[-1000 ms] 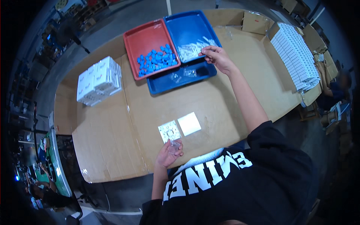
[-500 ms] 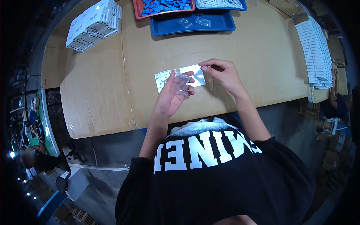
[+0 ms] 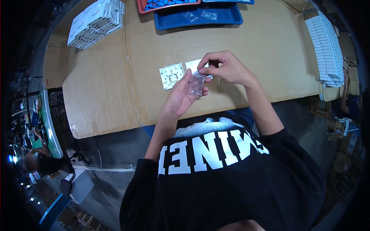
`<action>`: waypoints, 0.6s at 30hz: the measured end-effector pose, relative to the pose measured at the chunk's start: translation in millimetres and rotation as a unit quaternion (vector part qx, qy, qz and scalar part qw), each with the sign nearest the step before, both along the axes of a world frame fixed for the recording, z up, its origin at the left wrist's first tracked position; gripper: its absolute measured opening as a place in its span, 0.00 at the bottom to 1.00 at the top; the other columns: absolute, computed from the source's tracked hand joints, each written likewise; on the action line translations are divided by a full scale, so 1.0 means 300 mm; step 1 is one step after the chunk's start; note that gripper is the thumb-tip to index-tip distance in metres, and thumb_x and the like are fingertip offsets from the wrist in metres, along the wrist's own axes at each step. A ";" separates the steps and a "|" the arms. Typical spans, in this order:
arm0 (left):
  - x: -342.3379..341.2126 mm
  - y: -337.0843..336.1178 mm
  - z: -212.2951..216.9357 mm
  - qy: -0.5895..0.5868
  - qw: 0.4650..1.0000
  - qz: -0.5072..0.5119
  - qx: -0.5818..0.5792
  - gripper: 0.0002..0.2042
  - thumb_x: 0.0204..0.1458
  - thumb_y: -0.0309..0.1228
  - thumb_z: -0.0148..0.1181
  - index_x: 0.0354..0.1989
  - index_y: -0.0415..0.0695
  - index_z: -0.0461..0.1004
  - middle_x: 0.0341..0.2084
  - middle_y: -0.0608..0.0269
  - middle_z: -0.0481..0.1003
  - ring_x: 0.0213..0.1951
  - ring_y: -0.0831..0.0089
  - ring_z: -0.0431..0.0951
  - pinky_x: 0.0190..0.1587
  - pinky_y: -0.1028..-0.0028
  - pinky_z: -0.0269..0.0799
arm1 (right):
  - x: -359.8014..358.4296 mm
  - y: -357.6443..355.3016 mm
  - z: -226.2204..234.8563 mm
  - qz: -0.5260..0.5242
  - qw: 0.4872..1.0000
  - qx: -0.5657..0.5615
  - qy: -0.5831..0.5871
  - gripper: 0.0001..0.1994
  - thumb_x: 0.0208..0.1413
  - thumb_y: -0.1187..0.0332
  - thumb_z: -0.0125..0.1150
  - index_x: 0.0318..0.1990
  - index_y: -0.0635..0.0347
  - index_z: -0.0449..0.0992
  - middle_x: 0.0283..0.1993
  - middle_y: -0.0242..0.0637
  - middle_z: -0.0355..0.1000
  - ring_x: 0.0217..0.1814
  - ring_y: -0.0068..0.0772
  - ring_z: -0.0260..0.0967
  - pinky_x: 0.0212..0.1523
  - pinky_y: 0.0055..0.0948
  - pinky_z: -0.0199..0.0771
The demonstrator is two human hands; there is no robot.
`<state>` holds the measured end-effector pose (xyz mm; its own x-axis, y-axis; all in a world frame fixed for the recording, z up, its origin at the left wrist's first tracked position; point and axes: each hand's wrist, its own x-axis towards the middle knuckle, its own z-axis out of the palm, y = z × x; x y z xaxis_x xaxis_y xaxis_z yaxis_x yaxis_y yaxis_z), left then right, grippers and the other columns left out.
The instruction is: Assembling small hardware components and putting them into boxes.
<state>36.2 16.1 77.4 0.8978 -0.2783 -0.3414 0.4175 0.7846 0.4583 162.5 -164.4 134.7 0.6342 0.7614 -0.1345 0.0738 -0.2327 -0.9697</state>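
Observation:
My left hand [image 3: 181,96] holds a small clear plastic bag [image 3: 197,84] from below, over the near part of the cardboard-covered table [image 3: 115,69]. My right hand [image 3: 225,67] pinches the top edge of the same bag with thumb and forefinger. Just beyond the hands lie a white square plastic plate [image 3: 171,76] with moulded holes and a plain white square piece [image 3: 192,64], partly hidden by my fingers.
A blue tray [image 3: 227,17] with small clear bags sits at the far edge, beside a red tray [image 3: 143,7] of blue parts. White boxes [image 3: 94,21] are stacked far left, and a long row of white boxes [image 3: 325,42] runs along the right. Another person [image 3: 38,163] stands lower left.
My right hand came back from the far trays to the bag in front of me. Both hands now hold the clear bag, and the view has tilted down toward my chest.

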 end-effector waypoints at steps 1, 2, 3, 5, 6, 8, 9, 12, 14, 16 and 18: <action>-0.003 0.001 0.001 0.002 1.000 -0.002 0.001 0.24 0.73 0.49 0.41 0.60 0.41 0.71 0.49 0.51 0.80 0.41 0.67 0.82 0.49 0.65 0.80 | 0.006 0.000 0.002 -0.001 1.000 0.000 0.000 0.08 0.59 0.71 0.69 0.42 0.64 0.84 0.31 0.28 0.77 0.31 0.17 0.67 0.34 0.21 0.68; -0.004 0.001 0.003 0.002 1.000 -0.003 0.001 0.24 0.73 0.49 0.41 0.60 0.41 0.71 0.49 0.51 0.80 0.41 0.67 0.82 0.49 0.65 0.80 | 0.017 0.002 0.001 0.035 0.998 0.003 -0.049 0.08 0.59 0.70 0.69 0.42 0.65 0.84 0.36 0.30 0.79 0.34 0.19 0.69 0.37 0.23 0.70; -0.003 0.003 0.006 0.000 1.000 -0.005 0.000 0.24 0.73 0.49 0.41 0.60 0.41 0.71 0.49 0.51 0.80 0.41 0.67 0.82 0.49 0.65 0.80 | 0.026 0.003 0.001 0.071 0.993 0.006 -0.098 0.08 0.58 0.70 0.69 0.42 0.65 0.84 0.40 0.31 0.80 0.37 0.22 0.72 0.40 0.25 0.73; 0.003 0.004 0.004 -0.004 1.000 -0.009 -0.001 0.24 0.73 0.49 0.42 0.60 0.41 0.71 0.49 0.51 0.80 0.41 0.67 0.82 0.49 0.65 0.79 | 0.037 0.011 0.006 0.086 0.993 0.007 -0.075 0.07 0.58 0.71 0.69 0.42 0.63 0.85 0.44 0.31 0.80 0.38 0.22 0.72 0.40 0.25 0.71; 0.007 0.006 0.002 -0.009 1.000 -0.012 -0.003 0.23 0.74 0.47 0.41 0.62 0.42 0.70 0.48 0.49 0.80 0.42 0.64 0.83 0.48 0.64 0.80 | 0.042 0.013 0.010 0.102 0.993 0.008 -0.052 0.06 0.57 0.72 0.69 0.42 0.62 0.85 0.48 0.30 0.80 0.40 0.22 0.72 0.39 0.25 0.69; 0.009 0.010 0.005 -0.014 1.000 -0.014 -0.003 0.22 0.74 0.46 0.41 0.63 0.42 0.68 0.47 0.47 0.80 0.43 0.62 0.83 0.48 0.63 0.81 | 0.056 0.022 0.028 0.136 0.990 -0.002 -0.045 0.07 0.59 0.72 0.67 0.42 0.62 0.85 0.49 0.32 0.79 0.42 0.24 0.73 0.41 0.26 0.71; 0.008 0.007 0.009 -0.018 1.000 -0.009 0.013 0.22 0.74 0.46 0.41 0.63 0.43 0.68 0.48 0.49 0.80 0.43 0.62 0.83 0.48 0.63 0.80 | 0.059 0.025 0.034 0.171 0.984 -0.013 -0.038 0.07 0.60 0.71 0.66 0.43 0.63 0.85 0.50 0.34 0.79 0.43 0.26 0.74 0.44 0.28 0.73; 0.013 0.006 0.023 -0.030 0.999 -0.009 0.030 0.22 0.74 0.46 0.41 0.63 0.43 0.68 0.49 0.53 0.80 0.43 0.62 0.83 0.47 0.63 0.80 | 0.077 0.021 0.024 0.189 0.980 0.028 -0.057 0.10 0.65 0.68 0.62 0.45 0.65 0.84 0.51 0.36 0.79 0.46 0.29 0.75 0.50 0.31 0.75; 0.018 0.016 0.023 -0.034 0.999 -0.010 0.030 0.21 0.74 0.46 0.41 0.62 0.43 0.68 0.49 0.55 0.79 0.43 0.61 0.82 0.47 0.63 0.80 | 0.073 0.028 0.036 0.170 0.985 0.018 -0.025 0.12 0.67 0.66 0.60 0.45 0.67 0.84 0.52 0.37 0.79 0.47 0.30 0.76 0.51 0.31 0.76; 0.039 0.026 0.016 -0.054 0.998 -0.034 0.008 0.21 0.74 0.46 0.41 0.60 0.43 0.70 0.50 0.56 0.79 0.44 0.62 0.82 0.47 0.62 0.80 | 0.062 0.029 0.051 0.145 0.989 0.005 0.005 0.14 0.69 0.64 0.58 0.46 0.68 0.83 0.52 0.38 0.79 0.47 0.31 0.76 0.53 0.31 0.76; 0.029 0.017 0.012 -0.047 0.998 -0.037 0.014 0.22 0.74 0.47 0.41 0.59 0.42 0.70 0.48 0.56 0.79 0.43 0.62 0.81 0.47 0.62 0.79 | 0.039 0.037 0.071 0.173 0.982 -0.045 0.060 0.17 0.72 0.61 0.55 0.46 0.70 0.82 0.52 0.40 0.79 0.46 0.29 0.76 0.51 0.30 0.76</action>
<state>44.8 21.2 80.9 0.9038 -0.3357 -0.2652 0.4273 0.7397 0.5199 174.2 -153.4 156.0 0.3159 0.9098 -0.2691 0.0500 -0.2992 -0.9529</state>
